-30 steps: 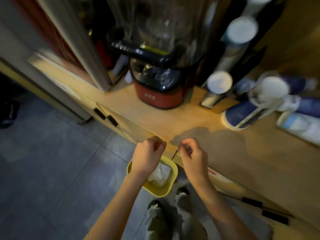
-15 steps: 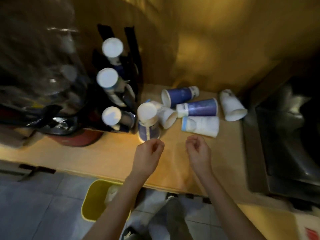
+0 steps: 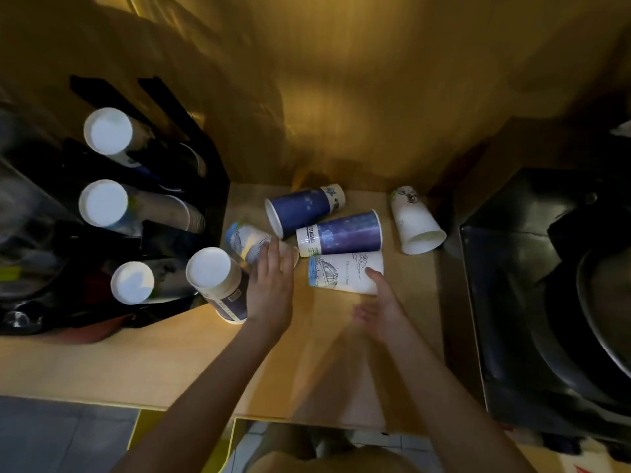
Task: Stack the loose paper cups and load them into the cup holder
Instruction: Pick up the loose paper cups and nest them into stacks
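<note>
Several loose paper cups lie on the wooden counter (image 3: 170, 363): a dark blue cup (image 3: 302, 208), a blue cup with a white band (image 3: 345, 233), a white cup with a line drawing (image 3: 336, 273), a white cup at the far right (image 3: 415, 223) and a white-and-blue cup (image 3: 244, 240). One cup stands upside down (image 3: 218, 285). The black cup holder (image 3: 210, 186) at left carries three stacks (image 3: 102, 203). My left hand (image 3: 271, 288) lies flat on the white-and-blue cup, fingers apart. My right hand (image 3: 379, 302) is open, one fingertip touching the drawn cup's rim end.
A black appliance with a round basin (image 3: 546, 302) fills the right side, close to the far-right cup. A dark blender (image 3: 24, 240) stands left of the holder. A yellow bin (image 3: 143, 428) sits below the counter's front edge. A wooden wall backs the counter.
The view swung from the bin and blender to the cups. Both hands, closed near the counter edge before, have moved forward and spread, now touching two lying cups.
</note>
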Tool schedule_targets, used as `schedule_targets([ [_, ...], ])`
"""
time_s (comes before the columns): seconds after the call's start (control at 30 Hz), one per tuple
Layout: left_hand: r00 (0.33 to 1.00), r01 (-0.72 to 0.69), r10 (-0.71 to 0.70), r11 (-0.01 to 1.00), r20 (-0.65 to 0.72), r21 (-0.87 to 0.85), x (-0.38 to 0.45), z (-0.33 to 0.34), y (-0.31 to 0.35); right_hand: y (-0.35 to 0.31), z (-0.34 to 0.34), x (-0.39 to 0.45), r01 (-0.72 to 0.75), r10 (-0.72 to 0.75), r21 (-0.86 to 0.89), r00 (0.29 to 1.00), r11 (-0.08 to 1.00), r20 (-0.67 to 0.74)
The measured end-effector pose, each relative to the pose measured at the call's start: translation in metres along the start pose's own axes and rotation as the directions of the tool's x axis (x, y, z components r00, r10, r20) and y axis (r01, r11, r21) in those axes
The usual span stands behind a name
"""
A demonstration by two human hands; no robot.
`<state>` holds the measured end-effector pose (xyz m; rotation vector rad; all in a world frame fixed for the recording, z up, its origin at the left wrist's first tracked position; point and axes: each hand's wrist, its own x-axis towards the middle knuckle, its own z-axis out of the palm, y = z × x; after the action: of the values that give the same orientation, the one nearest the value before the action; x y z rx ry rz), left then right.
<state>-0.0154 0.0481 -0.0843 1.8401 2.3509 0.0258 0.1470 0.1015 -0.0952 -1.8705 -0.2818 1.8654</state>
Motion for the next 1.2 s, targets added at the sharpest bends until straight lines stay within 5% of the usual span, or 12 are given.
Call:
schedule_targets([
  [0.27,0.988,-0.064,0.029,0.971,0.15,0.232,0.038,0.01,-0.01,-0.01,0.016,0.016,0.051,-0.052,0.215,0.999,0.975,-0.001],
  [0.47,0.979,-0.139,0.081,0.933,0.185,0.331,0.046,0.011,-0.011,-0.009,0.009,0.02,0.072,-0.07,0.167,0.997,0.983,-0.021],
  [0.7,0.979,-0.188,0.162,0.949,0.12,0.251,0.042,-0.016,0.003,-0.007,-0.014,0.008,0.223,-0.207,0.115,0.969,0.968,-0.135],
  [0.83,0.971,-0.202,0.176,0.967,0.163,0.154,0.034,-0.038,0.02,-0.018,-0.019,0.001,0.458,-0.47,-0.102,0.862,0.883,-0.19],
  [0.97,0.966,-0.188,0.198,0.98,0.168,-0.069,0.026,-0.053,0.028,-0.034,-0.019,-0.025,0.605,-0.668,-0.348,0.739,0.716,-0.09],
  [1.2,0.984,-0.1,0.158,0.876,0.084,-0.472,0.01,-0.036,0.03,-0.072,-0.029,-0.079,0.781,-0.853,-0.399,0.521,0.48,-0.006],
])
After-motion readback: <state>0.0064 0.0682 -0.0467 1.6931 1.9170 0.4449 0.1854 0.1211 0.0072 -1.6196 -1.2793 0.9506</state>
